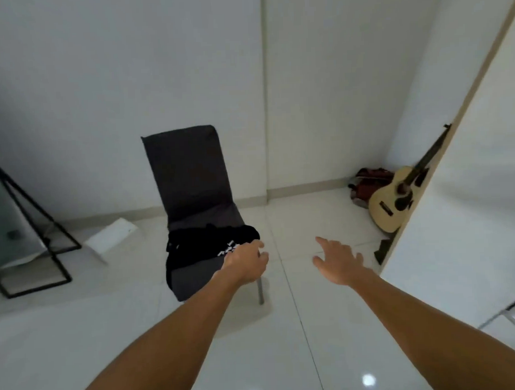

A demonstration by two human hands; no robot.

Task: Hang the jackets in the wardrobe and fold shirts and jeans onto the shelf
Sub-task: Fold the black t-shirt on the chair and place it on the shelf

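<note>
Black cloth with small white print, the garment (205,245), heaped on the seat of a grey chair (188,179) that stands on the pale tiled floor (285,354) near the wall. Left hand (247,261) at the garment's near right edge, fingers curled over it, probably closing on the cloth though hard to tell whether gripping or only touching (motion blur hides the fingertips). Right hand (339,262) apart from the chair, above bare floor, fingers spread and relaxed, holding nothing. Both forearms stretched well forward and low, left one angled toward the seat corner, right one running almost parallel and slightly outward. Best done by taking a firm pinch through a thick fold rather than a loose edge, then bringing the free hand across to a second point such as a shoulder or waistband, so the piece lifts flat and can be told apart as jacket, shirt or jeans before carrying. Worth lifting straight up to clear the chair back and avoid dragging a sleeve under the seat. White wardrobe door (469,187) close on the right; guitar (396,201) leaning just behind it, worth steering clear of when turning.
</note>
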